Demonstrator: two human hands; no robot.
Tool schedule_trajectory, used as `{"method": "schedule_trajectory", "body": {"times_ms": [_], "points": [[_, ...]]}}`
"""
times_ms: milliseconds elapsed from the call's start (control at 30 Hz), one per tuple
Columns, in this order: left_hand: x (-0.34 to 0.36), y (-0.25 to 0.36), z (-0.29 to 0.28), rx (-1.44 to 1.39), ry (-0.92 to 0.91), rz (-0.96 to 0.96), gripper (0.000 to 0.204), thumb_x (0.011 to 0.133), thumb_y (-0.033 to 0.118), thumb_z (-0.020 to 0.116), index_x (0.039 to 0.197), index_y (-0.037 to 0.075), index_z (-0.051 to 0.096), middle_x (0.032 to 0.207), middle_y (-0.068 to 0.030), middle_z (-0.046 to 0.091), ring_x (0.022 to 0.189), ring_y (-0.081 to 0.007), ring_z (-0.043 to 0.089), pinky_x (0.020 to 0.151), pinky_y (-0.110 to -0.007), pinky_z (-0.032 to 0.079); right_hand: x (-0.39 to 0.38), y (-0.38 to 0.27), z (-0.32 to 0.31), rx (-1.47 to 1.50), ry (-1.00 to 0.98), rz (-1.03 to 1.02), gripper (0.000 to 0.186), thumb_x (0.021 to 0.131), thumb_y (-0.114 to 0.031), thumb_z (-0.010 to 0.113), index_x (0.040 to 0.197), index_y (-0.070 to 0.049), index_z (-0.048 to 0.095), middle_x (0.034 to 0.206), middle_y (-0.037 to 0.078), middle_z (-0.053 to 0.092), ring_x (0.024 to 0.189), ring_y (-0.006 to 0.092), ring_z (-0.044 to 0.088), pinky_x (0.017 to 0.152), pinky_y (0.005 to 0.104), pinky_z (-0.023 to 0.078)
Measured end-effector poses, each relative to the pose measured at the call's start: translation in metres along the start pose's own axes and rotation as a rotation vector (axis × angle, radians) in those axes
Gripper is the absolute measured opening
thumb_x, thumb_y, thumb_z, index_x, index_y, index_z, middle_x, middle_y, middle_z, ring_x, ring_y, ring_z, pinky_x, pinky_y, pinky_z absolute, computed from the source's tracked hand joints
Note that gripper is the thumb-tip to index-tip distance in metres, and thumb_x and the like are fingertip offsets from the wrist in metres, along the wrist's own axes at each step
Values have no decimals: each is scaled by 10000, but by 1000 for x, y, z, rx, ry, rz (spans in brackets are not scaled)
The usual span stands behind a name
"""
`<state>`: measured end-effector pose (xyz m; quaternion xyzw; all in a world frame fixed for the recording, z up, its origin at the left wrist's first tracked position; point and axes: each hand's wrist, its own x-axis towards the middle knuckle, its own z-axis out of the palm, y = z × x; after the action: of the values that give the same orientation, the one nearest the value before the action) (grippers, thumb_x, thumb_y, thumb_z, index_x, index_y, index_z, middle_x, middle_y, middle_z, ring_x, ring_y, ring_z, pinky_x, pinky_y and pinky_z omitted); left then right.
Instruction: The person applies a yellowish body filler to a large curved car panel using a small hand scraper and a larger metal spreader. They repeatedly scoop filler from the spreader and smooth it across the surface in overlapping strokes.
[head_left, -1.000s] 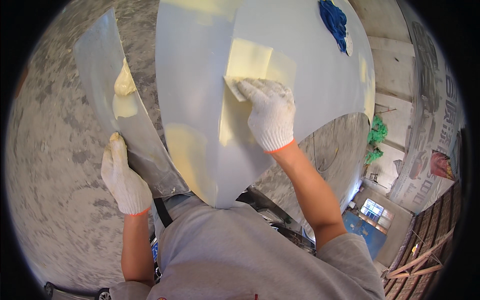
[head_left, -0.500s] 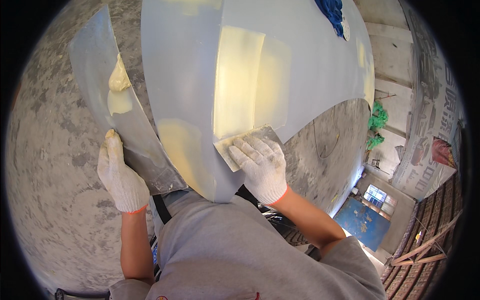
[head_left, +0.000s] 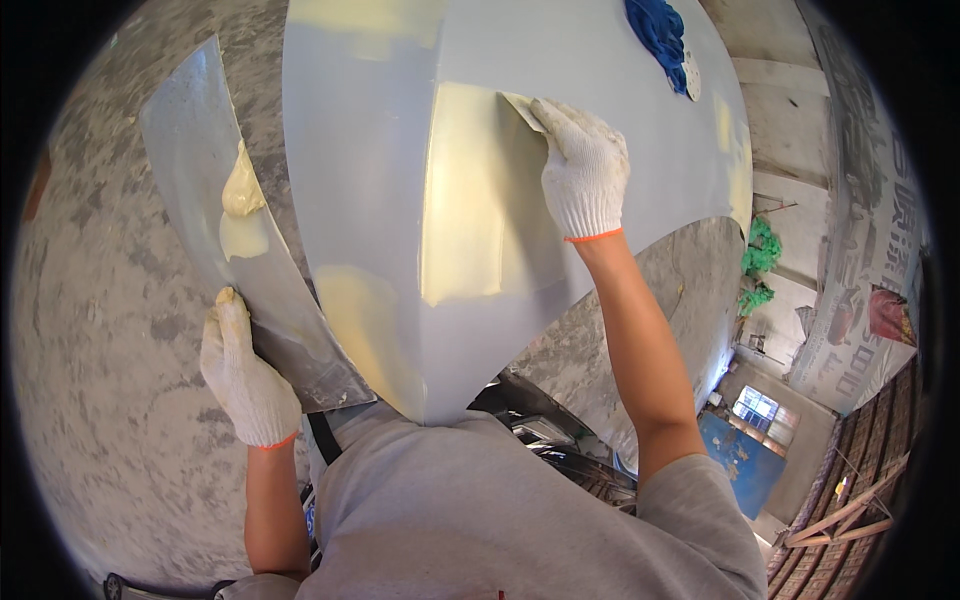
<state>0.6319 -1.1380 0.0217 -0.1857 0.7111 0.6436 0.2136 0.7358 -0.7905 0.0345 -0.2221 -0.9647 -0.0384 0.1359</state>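
My left hand [head_left: 245, 375], in a white knit glove with an orange cuff, grips the edge of a long grey sheet-metal board [head_left: 190, 130]. On that board sits a lump of cream-yellow putty [head_left: 242, 190], with a smear below it. My right hand [head_left: 585, 165], gloved alike, is closed around a flat spreader [head_left: 523, 112], mostly covered by the hand. The spreader's visible corner is at the upper right part of a pale yellow putty patch [head_left: 462, 220] on a large grey curved car body panel [head_left: 370, 160]. Whether its edge touches the panel is hard to tell.
More yellow putty patches [head_left: 350, 310] mark the panel's lower left and top. A blue cloth [head_left: 657, 45] and a white perforated disc [head_left: 692, 78] lie on it. Beyond are a stained concrete floor [head_left: 110, 400], green netting [head_left: 762, 245], a blue board [head_left: 740, 460] and a printed banner [head_left: 850, 260].
My right hand has moved with the spreader from the patch's lower end up to its upper right. The left hand and board appear slightly lower in view, as does the panel.
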Motion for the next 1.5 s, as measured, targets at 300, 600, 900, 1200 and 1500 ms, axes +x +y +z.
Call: {"method": "schedule_trajectory", "body": {"times_ms": [300, 600, 900, 1200, 1500], "points": [[-5, 5, 9, -45, 16, -13, 376, 1114, 369, 640, 1058, -1, 671, 961, 27, 536, 913, -92, 444, 855, -254, 398, -15, -8, -6, 148, -72, -65, 417, 867, 27, 613, 1189, -149, 811, 1190, 64, 806, 1122, 287, 743, 998, 423, 555], [-5, 8, 9, 38, -89, 2, 499, 1109, 401, 633, 1290, -63, 674, 1154, -42, 654, 1058, -129, 562, 992, -294, 456, -92, -45, -42, 197, -235, -147, 497, 790, 11, 643, 1222, -169, 809, 1222, 65, 799, 1180, 302, 731, 1033, 429, 552], [-5, 3, 10, 9, -96, 1, 479, 1099, 412, 653, 1256, -39, 687, 1151, -32, 651, 1064, -127, 550, 983, -290, 446, -152, -64, -76, 220, -439, -188, 519, 737, -21, 680, 1233, -151, 763, 1274, 57, 771, 1261, 289, 689, 1073, 485, 514], [-17, 11, 19, 24, -86, 7, 422, 1108, 382, 638, 1120, -38, 677, 1014, -1, 603, 948, -98, 499, 894, -264, 432, -20, 22, -16, 68, 130, 9, 340, 890, 27, 600, 1132, -154, 755, 1081, 32, 790, 1022, 292, 729, 896, 451, 513], [-21, 18, 13, 93, -96, 26, 454, 1117, 385, 614, 1184, -58, 689, 1013, -11, 611, 949, -101, 513, 898, -261, 441, 18, 15, -17, 179, -233, 109, 358, 1009, -72, 614, 1286, -204, 797, 1233, 41, 796, 1152, 280, 731, 1052, 410, 530]]}}
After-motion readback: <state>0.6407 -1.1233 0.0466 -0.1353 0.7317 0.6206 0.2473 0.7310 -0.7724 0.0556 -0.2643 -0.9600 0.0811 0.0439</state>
